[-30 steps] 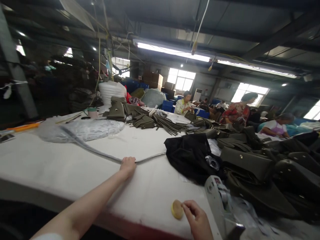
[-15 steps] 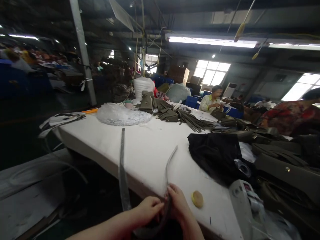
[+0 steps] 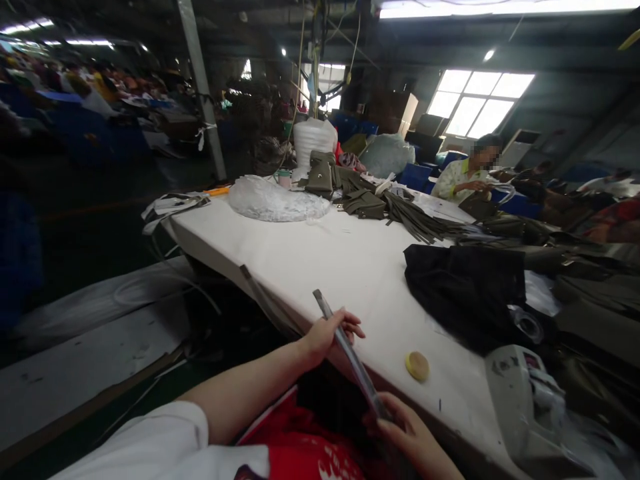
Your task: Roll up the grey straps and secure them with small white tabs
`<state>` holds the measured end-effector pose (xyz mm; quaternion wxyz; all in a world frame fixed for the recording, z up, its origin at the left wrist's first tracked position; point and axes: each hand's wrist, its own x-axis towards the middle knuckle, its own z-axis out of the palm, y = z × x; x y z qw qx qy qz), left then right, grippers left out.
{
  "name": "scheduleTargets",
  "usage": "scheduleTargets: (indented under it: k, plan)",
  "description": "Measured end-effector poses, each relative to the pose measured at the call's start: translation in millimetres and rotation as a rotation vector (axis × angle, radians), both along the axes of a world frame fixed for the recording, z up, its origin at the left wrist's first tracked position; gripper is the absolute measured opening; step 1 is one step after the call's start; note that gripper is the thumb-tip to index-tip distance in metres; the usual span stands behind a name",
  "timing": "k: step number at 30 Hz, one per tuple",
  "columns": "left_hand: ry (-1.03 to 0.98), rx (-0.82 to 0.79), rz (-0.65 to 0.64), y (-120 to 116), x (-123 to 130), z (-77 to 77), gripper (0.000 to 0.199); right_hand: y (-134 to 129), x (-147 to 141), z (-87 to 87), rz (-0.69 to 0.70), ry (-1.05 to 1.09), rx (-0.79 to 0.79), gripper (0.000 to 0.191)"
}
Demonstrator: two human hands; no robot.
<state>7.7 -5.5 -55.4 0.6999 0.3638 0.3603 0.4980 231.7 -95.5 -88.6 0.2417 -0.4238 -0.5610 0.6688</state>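
Observation:
A long, narrow grey strap [image 3: 356,367] runs slantwise between my hands at the table's near edge. My left hand [image 3: 327,337] grips it close to its far end, fingers bent around it and partly spread at the tips. Lower and to the right, my right hand [image 3: 403,427] pinches the same strap between thumb and fingers. Below that hand the strap is lost in shadow. Another dark strap [image 3: 260,293] lies over the table edge to the left of my left hand. A round yellow-rimmed disc [image 3: 417,366] rests on the table beyond my right hand.
The white table [image 3: 300,260] bears a black cloth [image 3: 465,287], a pale machine [image 3: 520,400] at right, a clear plastic bundle [image 3: 270,200] and a pile of olive straps [image 3: 415,217]. A co-worker [image 3: 467,177] sits across the table. A metal post [image 3: 203,93] stands at left.
My hands have moved apart along the strap, the left one outward and the right one lower. The other strap has slipped back towards the table edge. My view has turned left.

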Motion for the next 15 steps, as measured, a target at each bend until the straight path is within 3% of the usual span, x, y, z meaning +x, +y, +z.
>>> scheduleTargets:
  k: [3,8,11,15]
  plan:
    - [0.014,0.03,-0.167,-24,19,-4.0,0.055,2,-25,14.3,-0.073,0.075,-0.109,0.051]
    - [0.174,0.099,-0.086,-16,-10,6.9,0.061,6,-34,19.3,-0.139,-0.075,0.052,0.052]
    - [0.231,0.064,-0.12,-10,-30,10.0,0.073,7,-27,22.9,-0.103,-0.114,0.076,0.053]
    - [0.325,0.086,-0.101,-12,-36,8.6,0.078,5,-24,36.2,-0.112,-0.176,0.089,0.055]
